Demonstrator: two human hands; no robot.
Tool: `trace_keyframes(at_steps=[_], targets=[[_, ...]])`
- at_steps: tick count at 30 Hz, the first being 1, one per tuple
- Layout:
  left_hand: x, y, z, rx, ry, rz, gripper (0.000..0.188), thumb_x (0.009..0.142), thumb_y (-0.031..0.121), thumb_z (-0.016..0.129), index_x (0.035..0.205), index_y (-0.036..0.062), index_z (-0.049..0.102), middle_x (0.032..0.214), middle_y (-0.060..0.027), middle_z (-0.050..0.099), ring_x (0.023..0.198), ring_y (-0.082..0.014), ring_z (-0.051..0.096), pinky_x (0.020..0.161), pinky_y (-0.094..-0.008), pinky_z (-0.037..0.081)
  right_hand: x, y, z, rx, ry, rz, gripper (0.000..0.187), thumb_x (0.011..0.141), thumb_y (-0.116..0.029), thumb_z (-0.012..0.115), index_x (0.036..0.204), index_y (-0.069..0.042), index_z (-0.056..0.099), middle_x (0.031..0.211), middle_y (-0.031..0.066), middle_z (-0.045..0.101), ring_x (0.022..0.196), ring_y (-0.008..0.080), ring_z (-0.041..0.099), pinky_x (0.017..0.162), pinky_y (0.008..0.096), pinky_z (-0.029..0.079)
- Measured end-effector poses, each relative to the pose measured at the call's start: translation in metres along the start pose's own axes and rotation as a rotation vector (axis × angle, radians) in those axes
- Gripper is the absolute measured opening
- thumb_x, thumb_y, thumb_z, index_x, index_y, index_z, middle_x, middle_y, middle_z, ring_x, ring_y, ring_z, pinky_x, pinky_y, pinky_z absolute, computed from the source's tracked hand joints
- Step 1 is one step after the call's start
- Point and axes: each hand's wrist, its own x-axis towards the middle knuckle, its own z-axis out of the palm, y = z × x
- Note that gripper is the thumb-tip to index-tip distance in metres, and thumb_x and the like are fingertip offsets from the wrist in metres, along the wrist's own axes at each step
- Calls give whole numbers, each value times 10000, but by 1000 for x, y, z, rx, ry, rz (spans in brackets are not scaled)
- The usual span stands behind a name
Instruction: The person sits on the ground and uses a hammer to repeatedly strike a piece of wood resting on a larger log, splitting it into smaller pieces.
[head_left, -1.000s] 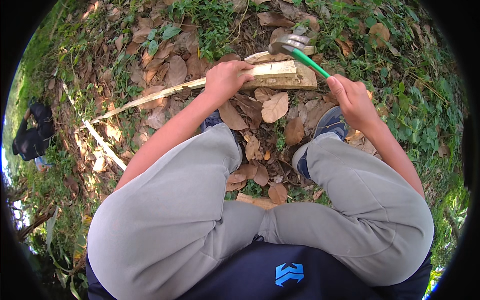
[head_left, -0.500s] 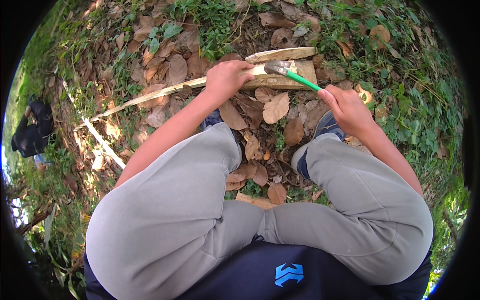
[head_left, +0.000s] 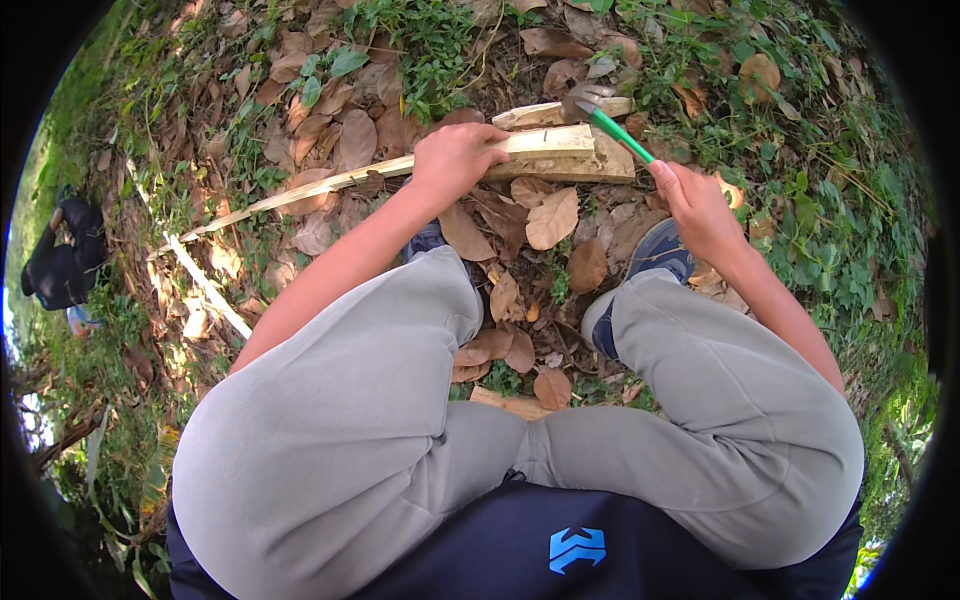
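I find my left hand (head_left: pixel 457 160) closed over a long pale wooden strip (head_left: pixel 330 183), whose near-right end lies on a wider wooden block (head_left: pixel 614 165) on the leaf-strewn ground ahead of my shoes (head_left: pixel 660 250). My right hand (head_left: pixel 697 210) is wrapped around the green handle of a hammer (head_left: pixel 622 133), its head blurred and tilted beyond the strip's end; contact with the short wood piece (head_left: pixel 530 116) behind it I cannot tell. The strip's other end runs leftward to a second thin stick (head_left: pixel 208 287).
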Motion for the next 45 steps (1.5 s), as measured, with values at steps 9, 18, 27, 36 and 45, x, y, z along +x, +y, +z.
trace_keyframes(at_steps=[9,18,27,36,45], targets=[[-1,0,-1,-15,7,-2,326,852,395,805,1140,243,810,1015,-65,785,941,-295,745,791,-441,584,8,-35,-18,290,179,-256,541,1151,-433,393,813,-29,514,636,48,409,593,156,403,568,344,359],[0,0,0,6,1,-6,332,852,398,805,1146,244,809,1023,-61,786,955,-290,744,802,-444,588,5,-31,-18,-98,-111,-24,547,1136,-441,409,960,23,640,741,248,607,705,458,565,673,517,443],[3,1,0,-29,-7,-13,334,847,403,818,1150,261,813,1028,-79,784,945,-312,739,819,-433,580,8,-1,-2,310,56,-176,531,1148,-409,400,894,22,576,668,150,515,598,281,485,596,415,400],[0,2,-3,3,-23,-42,344,852,413,802,1153,246,807,1026,-67,785,973,-297,741,818,-447,584,20,-3,-32,112,-68,-105,568,1137,-453,423,776,-22,501,654,32,428,611,162,407,582,349,344],[0,-1,-3,-7,-18,-32,348,853,411,804,1160,248,805,1025,-63,788,968,-291,743,814,-448,585,15,-25,-28,609,80,-249,561,1150,-469,369,890,-18,576,663,-16,444,596,69,403,523,267,308]])
